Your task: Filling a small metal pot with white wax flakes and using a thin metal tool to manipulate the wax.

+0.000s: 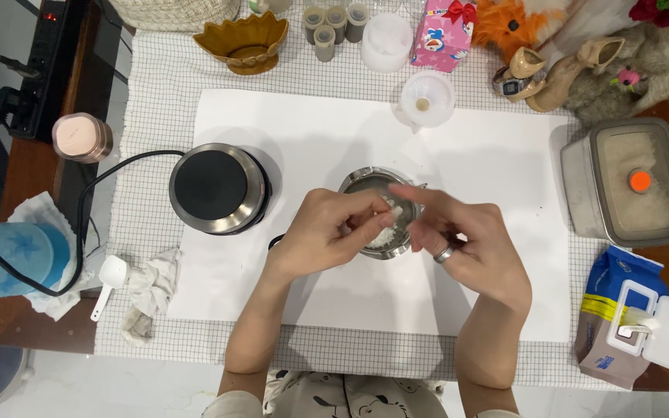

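Home craft table — hotplate [218, 188], plush toys [516, 22], checked cloth [156, 85]

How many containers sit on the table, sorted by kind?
Small grey cups: 4
Metal pot: 1
Lidded metal box: 1
White tubs: 2
Gold bowl: 1
Total: 9

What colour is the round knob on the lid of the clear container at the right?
Orange; the round knob shows best in the head view.

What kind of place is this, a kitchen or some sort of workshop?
Probably a home craft table, perhaps for candle making: a small hot plate, a metal pot of white flakes under the hands, and little moulds at the back.
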